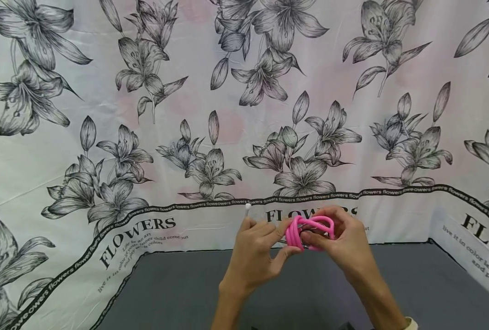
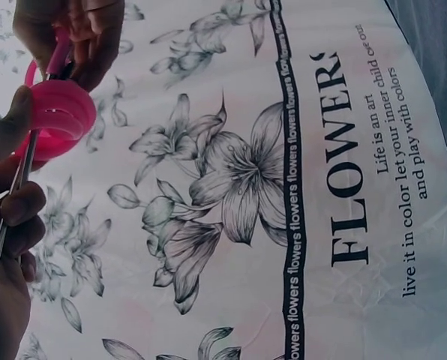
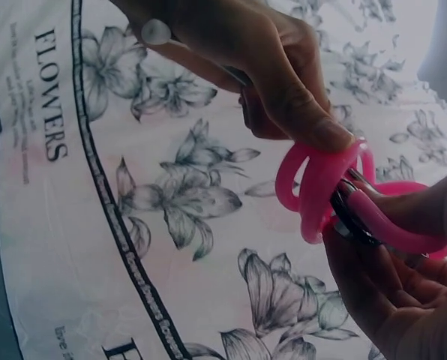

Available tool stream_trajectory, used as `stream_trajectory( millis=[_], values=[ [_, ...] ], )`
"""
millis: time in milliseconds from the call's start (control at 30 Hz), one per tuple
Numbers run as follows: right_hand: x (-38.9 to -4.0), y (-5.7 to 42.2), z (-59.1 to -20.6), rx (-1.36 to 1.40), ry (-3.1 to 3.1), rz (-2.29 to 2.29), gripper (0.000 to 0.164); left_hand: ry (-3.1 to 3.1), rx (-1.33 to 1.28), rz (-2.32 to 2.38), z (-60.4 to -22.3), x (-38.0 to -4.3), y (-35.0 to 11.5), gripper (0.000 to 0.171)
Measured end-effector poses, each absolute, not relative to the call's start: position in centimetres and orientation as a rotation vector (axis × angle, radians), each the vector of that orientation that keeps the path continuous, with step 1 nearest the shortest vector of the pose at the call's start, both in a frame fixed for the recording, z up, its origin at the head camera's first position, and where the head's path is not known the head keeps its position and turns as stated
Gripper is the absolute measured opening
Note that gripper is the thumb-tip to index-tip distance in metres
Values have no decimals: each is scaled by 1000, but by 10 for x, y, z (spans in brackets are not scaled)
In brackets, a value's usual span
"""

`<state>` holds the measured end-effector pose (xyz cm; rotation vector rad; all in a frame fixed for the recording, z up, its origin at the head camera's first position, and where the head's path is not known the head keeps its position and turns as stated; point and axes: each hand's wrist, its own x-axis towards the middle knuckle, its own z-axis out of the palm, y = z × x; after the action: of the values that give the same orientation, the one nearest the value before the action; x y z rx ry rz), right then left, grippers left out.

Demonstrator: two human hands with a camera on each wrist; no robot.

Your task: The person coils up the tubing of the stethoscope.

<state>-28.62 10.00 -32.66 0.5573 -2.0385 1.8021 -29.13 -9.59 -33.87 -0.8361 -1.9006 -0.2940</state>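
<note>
A stethoscope with pink tubing (image 1: 295,234) is held up between both hands, its tubing wound into a tight bundle of loops. My left hand (image 1: 254,250) grips its metal ear tubes (image 2: 26,161) and pinches the left side of the coil with thumb and finger. One white ear tip (image 1: 247,206) sticks up above that hand; it also shows in the right wrist view. From the other side, my right hand (image 1: 347,238) pinches a loop of tubing together with a dark and silver metal part (image 3: 352,217), which the fingers and pink loops partly hide.
Below the hands lies a dark grey tabletop (image 1: 178,288). Behind and at the sides hangs a white cloth (image 1: 211,224) printed with black lilies and lettering, meeting the table along its back edge.
</note>
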Motion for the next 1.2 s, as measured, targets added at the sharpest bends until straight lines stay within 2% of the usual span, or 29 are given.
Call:
stream_trajectory(
  millis=[467, 700, 900, 1200],
  values=[
    [-277, 69, -330, 211, -1770, 1990, 45, -1841, -871, -242, -334, -290, -102, 60],
    [-274, 76, -326, 242, -1891, 1862, 44, -1834, -855, -216, -332, -289, -101, 62],
    [-274, 80, -325, 306, -2040, 1752, 46, -1861, -842, -207, -334, -291, -105, 58],
    [-276, 91, -323, 520, -2147, 1749, 46, -1850, -857, -210, -335, -294, -104, 58]
  ],
)
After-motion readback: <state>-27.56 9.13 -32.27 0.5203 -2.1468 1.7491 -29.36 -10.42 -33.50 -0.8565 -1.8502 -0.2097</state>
